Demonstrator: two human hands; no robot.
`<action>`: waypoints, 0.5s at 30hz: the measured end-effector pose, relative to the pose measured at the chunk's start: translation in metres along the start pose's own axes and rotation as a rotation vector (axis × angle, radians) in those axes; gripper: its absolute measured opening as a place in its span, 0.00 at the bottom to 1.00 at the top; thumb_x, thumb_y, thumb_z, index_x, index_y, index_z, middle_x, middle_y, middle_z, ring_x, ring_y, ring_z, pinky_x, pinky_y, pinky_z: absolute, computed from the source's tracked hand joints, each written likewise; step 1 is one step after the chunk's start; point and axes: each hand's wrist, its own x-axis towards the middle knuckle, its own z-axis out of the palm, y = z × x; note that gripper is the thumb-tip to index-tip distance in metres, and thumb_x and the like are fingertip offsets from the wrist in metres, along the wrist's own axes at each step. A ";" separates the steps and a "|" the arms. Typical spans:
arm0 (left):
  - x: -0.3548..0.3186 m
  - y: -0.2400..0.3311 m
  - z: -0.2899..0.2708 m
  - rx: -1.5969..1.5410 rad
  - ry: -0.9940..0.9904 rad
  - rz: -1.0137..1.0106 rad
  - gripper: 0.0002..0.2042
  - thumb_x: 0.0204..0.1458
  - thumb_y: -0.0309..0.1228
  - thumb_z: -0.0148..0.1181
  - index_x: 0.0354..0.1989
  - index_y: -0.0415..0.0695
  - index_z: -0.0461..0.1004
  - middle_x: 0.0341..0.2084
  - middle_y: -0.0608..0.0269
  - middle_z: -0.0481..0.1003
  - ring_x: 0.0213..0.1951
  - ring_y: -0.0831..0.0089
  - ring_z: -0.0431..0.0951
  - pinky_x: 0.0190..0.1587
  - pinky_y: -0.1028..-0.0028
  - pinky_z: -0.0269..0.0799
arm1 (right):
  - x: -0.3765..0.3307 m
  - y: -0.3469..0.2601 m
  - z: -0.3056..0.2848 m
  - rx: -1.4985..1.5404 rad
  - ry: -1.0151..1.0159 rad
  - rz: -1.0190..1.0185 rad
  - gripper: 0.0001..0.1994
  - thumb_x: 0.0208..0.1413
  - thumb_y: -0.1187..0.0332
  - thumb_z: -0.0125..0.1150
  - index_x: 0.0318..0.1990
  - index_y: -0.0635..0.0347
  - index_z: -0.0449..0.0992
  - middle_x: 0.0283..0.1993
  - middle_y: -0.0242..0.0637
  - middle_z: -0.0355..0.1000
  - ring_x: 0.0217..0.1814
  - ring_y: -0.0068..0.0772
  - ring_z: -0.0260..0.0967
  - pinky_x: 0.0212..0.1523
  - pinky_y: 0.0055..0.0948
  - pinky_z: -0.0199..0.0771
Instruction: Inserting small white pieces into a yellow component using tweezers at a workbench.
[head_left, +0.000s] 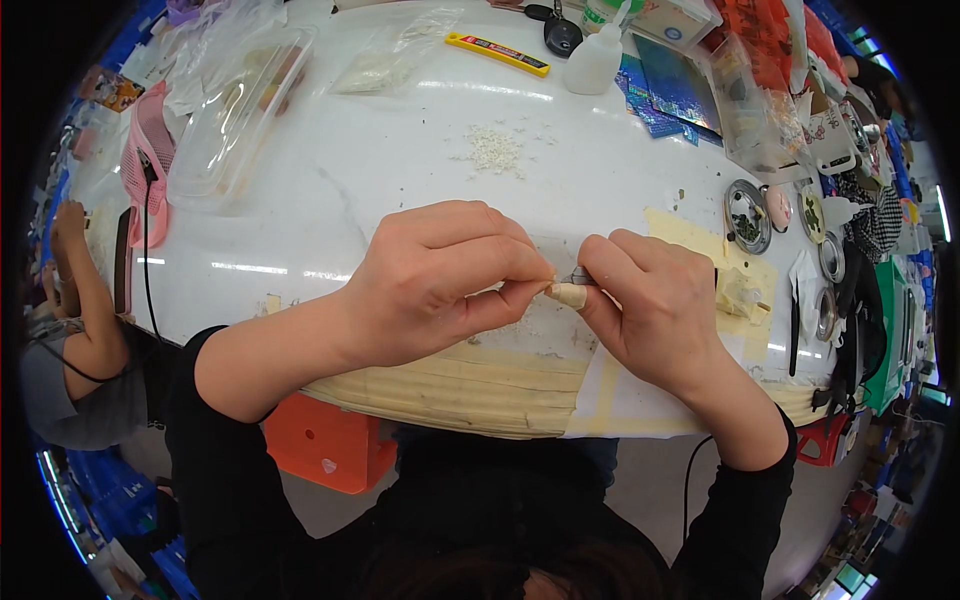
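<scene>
Over the near part of the white table, my left hand [440,280] has thumb and forefinger pinched on something too small to make out. Close against those fingertips, my right hand [650,300] is closed around a slim grey tool [579,276], mostly hidden in the fist, so its kind does not show. Beige tape [568,294] wraps the tip of my right thumb, which nearly meets the left fingers. Beyond both hands lies a scattered pile of small white bits [495,148].
Farther back are a yellow cutter case [497,54], a white squeeze bottle [596,62] and a clear plastic container [240,115]. Metal dishes [748,215] and black tweezers [795,318] lie right. At left, another person's arm [85,290] shows. An orange stool [325,440] stands below.
</scene>
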 end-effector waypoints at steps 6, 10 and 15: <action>-0.001 -0.001 0.000 0.007 0.000 0.010 0.11 0.38 0.15 0.68 0.32 0.41 0.79 0.27 0.62 0.78 0.26 0.72 0.77 0.24 0.78 0.72 | 0.000 0.002 0.003 -0.009 0.015 0.001 0.13 0.45 0.61 0.68 0.29 0.52 0.68 0.20 0.29 0.62 0.19 0.31 0.65 0.17 0.30 0.61; -0.001 -0.002 0.000 0.037 0.002 0.042 0.12 0.38 0.15 0.68 0.32 0.40 0.79 0.27 0.62 0.78 0.26 0.72 0.77 0.24 0.77 0.72 | 0.000 0.001 0.003 -0.001 0.004 0.003 0.13 0.45 0.62 0.68 0.29 0.53 0.67 0.20 0.29 0.62 0.20 0.31 0.66 0.18 0.30 0.62; -0.001 -0.002 0.000 0.046 0.004 0.060 0.12 0.37 0.16 0.68 0.32 0.40 0.79 0.27 0.61 0.78 0.26 0.71 0.77 0.24 0.77 0.71 | 0.000 0.001 0.003 0.004 -0.012 0.014 0.13 0.45 0.62 0.68 0.29 0.53 0.67 0.20 0.29 0.63 0.20 0.32 0.66 0.18 0.31 0.62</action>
